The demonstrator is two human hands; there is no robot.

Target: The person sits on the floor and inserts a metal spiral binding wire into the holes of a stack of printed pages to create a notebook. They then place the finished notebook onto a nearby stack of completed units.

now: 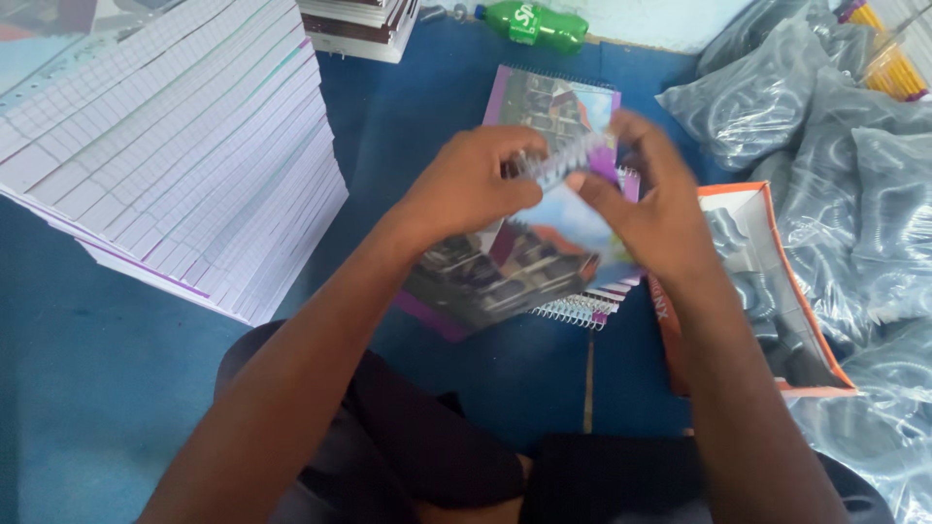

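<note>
Fingers (592,180) of both hands pinched together on a clear plastic coil (563,155), held at the top edge of a notebook (505,267).

Left hand (466,184): closed on the coil's left end, thumb and fingertips clamped.
Right hand (650,209): closed on the coil's right end, thumb underneath, fingers curled over (motion blur hides the exact fingertip contact).
Notebook: picture cover with purple border, tilted up off the floor, its upper edge meeting the coil between the two hands.
Step in hand, as judged: fitting the coil into the notebook's punched edge. Next move likely calls for keeping the loops lined up with the holes while both hands turn or press the coil along.

Nearby: finished spiral notebooks (582,309) lying under the held one; stack of ruled pages (184,146) at left; orange-edged box (767,281) of coils at right; grey plastic bags (835,146) beyond it; green bottle (534,23) at top; blue floor (97,388).
</note>
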